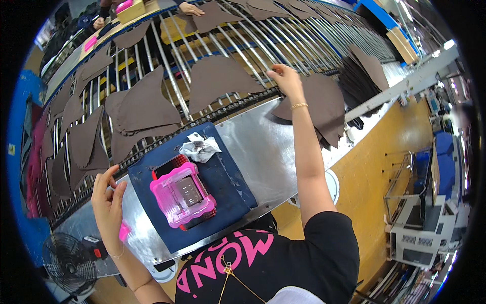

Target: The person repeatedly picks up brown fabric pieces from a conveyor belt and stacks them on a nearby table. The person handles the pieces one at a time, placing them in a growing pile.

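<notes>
Orange floor (385,167), black fan (68,263), blue wall (20,101)

Bare metal surface (263,147) lies open between the blue mat (223,192) and the brown stack (324,106). On the mat, a pink frame (182,195) and crumpled rag (200,148) block the middle. Brown pieces (136,109) crowd the roller rack (243,45) beyond.

One head-worn fisheye view looks steeply down from above the person's chest onto the metal table (263,137) close below. It faces forward across the roller rack (212,45) beyond. Straight edges bow toward the dark round rim, and the floor shows at right.
</notes>
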{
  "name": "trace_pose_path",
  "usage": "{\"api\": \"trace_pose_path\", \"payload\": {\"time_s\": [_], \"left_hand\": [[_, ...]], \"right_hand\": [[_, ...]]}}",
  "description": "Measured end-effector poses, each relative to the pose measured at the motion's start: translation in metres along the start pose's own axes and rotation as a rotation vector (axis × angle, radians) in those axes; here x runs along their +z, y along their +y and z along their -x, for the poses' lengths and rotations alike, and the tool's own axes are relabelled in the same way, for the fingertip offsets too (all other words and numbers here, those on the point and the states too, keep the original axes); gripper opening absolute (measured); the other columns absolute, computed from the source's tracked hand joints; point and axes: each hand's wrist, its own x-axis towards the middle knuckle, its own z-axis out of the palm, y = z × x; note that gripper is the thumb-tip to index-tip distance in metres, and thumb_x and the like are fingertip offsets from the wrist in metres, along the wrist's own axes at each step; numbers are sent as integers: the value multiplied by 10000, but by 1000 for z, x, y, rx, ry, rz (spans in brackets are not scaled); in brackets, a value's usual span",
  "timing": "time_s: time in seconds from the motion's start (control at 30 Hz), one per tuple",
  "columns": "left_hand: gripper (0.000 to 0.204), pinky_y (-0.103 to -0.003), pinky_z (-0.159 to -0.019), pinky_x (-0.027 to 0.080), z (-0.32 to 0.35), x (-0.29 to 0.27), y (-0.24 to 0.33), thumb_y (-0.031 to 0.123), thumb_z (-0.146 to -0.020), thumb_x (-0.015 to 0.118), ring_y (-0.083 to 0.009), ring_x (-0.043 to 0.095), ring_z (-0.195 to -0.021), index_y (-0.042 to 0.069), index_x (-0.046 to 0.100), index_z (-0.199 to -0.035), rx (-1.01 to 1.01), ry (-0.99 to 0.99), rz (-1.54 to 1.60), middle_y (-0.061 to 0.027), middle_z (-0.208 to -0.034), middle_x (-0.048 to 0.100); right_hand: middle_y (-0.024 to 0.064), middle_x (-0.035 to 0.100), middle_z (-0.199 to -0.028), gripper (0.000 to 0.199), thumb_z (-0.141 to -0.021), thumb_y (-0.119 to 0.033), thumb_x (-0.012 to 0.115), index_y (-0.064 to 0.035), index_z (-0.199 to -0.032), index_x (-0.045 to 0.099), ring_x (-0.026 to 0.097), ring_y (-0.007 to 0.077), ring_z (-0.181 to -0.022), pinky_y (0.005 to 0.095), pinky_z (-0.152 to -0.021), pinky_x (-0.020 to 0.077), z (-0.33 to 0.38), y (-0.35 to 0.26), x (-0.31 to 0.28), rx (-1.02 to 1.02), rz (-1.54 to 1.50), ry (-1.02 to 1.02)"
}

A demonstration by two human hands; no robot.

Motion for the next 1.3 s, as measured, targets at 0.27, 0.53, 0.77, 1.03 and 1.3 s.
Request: {"api": "trace_pose_path", "payload": {"time_s": [0.27, 0.53, 0.77, 1.03, 1.3], "left_hand": [[332, -175, -465, 245, -11, 9, -2, 16, -855, 631, -14, 311, -555, 38, 579, -1182, -19, -89, 98, 15, -842, 418], [297, -211, -459, 313, -8, 15, 25, 45, -813, 674, -51, 400, -526, 40, 624, -1105, 48, -128, 26, -16, -757, 486], [347, -216, -535, 459, -13, 26, 36, 122, -829, 678, -112, 569, -606, 24, 588, -1150, 197, 26, 153, -26, -854, 584], [314, -239, -517, 528, -1, -21, 10, 216, -940, 558, -178, 623, -475, -47, 523, -1109, -36, 82, 620, -94, -568, 612], [198, -188, -509, 433, 62, -78, -10, 149, -896, 626, -80, 593, -577, -6, 636, -1018, 23, 471, 208, -48, -693, 631]], "right_hand": [[147, 606, -1152, 679, -634, -450, 804, -133, -1192, 582, 562, 322, -1095, 424, -931, 446, 109, 145, -104, 625, 452, 199], [276, 623, -929, 369, -932, -296, 520, 7, -1140, 548, 589, 448, -891, 494, -725, 452, 115, 73, -140, -12, 441, 186], [127, 603, -807, 385, -980, -314, 480, 19, -1160, 551, 537, 127, -730, 274, -647, 435, 149, -108, -163, -332, -234, 203], [92, 609, -1017, 346, -886, -123, 631, 23, -1179, 521, 563, 138, -931, 266, -812, 451, 194, -194, -78, -594, -857, -220], [145, 682, -760, 141, -755, -76, 738, 6, -857, 684, 658, 253, -632, 295, -564, 482, 219, -198, -27, -749, -584, -566]]}}
